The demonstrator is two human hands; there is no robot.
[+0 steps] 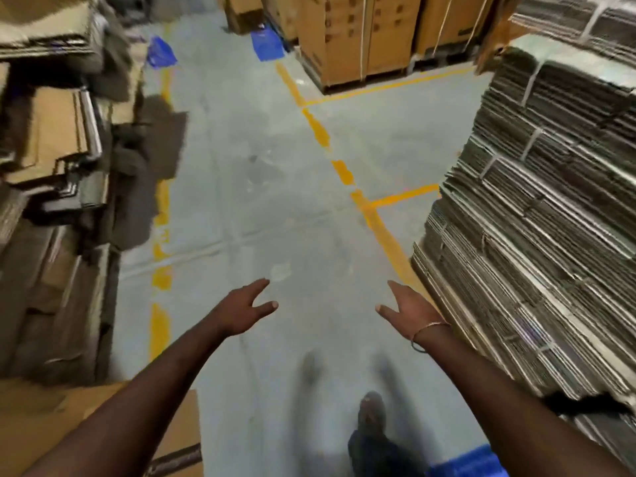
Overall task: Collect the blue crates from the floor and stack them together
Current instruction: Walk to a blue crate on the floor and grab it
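Blue plastic crate (161, 51): on the grey concrete floor (261, 201) at the far left of the aisle, against the left stacks of flattened brown cardboard (51, 139); tilted, blurred, long axis not readable.

Second blue plastic crate (266, 44): far end of the aisle, just beside the upright tan cardboard cartons (347, 39); long axis runs away from the viewer, contents not discernible.

Blue plastic edge (461, 464): bottom of view, near the person's dark shoe (370, 413); too little shows to tell its orientation.

Left hand (242, 313): held out over the floor, fingers spread, grip released, holding nothing.

Right hand (407, 309): likewise extended, fingers straight, grip released; thin metal bangle (425, 333) on the wrist; beside the tall strapped bundles of grey-brown corrugated sheets (537, 215).

Yellow painted floor lines (344, 172): bound the aisle on both sides.
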